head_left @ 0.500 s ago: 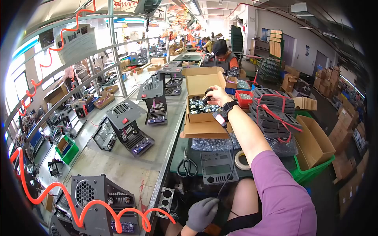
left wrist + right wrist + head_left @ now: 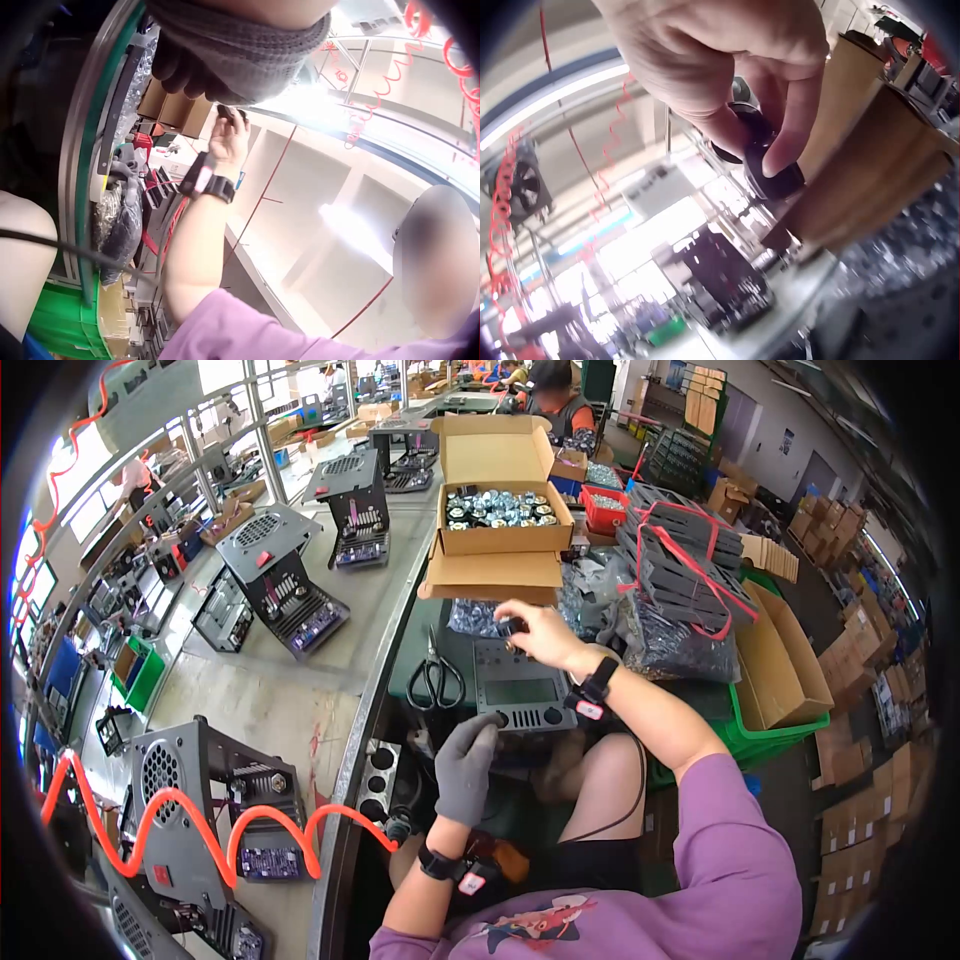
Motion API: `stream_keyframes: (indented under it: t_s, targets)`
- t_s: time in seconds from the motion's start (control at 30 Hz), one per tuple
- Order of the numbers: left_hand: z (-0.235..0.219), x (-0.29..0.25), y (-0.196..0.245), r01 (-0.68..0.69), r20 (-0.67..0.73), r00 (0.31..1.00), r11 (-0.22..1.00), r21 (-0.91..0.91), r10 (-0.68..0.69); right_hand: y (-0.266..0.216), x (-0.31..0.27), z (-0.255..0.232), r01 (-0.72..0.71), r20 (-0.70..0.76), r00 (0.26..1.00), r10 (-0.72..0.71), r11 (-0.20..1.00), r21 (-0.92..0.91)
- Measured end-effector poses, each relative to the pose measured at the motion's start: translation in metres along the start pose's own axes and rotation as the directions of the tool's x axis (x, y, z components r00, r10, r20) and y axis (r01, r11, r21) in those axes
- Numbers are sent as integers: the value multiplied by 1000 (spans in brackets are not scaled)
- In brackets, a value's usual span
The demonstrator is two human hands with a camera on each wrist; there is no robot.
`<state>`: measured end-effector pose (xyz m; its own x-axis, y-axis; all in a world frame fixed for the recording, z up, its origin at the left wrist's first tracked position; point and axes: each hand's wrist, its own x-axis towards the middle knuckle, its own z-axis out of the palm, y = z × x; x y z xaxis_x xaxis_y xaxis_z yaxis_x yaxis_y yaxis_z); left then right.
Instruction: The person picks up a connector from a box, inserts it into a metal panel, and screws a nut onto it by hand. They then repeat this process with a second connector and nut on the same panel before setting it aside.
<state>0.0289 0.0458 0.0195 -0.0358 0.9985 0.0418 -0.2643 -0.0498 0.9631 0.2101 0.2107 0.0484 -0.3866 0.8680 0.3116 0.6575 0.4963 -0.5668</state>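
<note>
Bare right hand (image 2: 545, 638) pinches small dark round parts (image 2: 512, 627) above the top of a grey panel (image 2: 485, 675). Seen in the right wrist view, the black round pieces (image 2: 774, 178) sit between the thumb and fingers of that hand (image 2: 735, 67). The grey-gloved left hand (image 2: 465, 770) is at the panel's lower left corner, its fingers loosely bent; whether it touches the panel cannot be told. An open cardboard box (image 2: 505, 540) of round metal and black parts (image 2: 500, 510) stands beyond the panel.
Black-handled scissors (image 2: 436, 678) lie left of the panel. Bagged parts (image 2: 690, 645) and strapped grey pieces (image 2: 690, 565) are at the right, beside a green crate (image 2: 780, 735). Grey metal housings (image 2: 275, 540) stand on the left bench; an orange coiled hose (image 2: 190, 810) hangs in front.
The right hand has moved from over the cardboard box back toward the body, above the panel, with dark parts in its fingers. The gloved left hand has risen to the panel's near edge.
</note>
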Motion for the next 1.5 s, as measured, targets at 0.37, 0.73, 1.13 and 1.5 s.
stream_keyframes:
  t_s: [0.37,0.73,1.13,1.5]
  targets:
    - [-3,31,0,-80,-29,996,995,62,82,-42,-29,-42,-493,324,834,448,339,801]
    - [26,-9,8,-546,54,776,627,556,629,-105,-127,-1,-482,430,814,391,41,875]
    - [8,-26,17,-508,71,828,689,518,557,-118,-149,33,-76,-155,965,214,787,612]
    - [21,-7,7,-536,85,842,804,257,534,-89,-121,27,-87,-184,950,252,781,618]
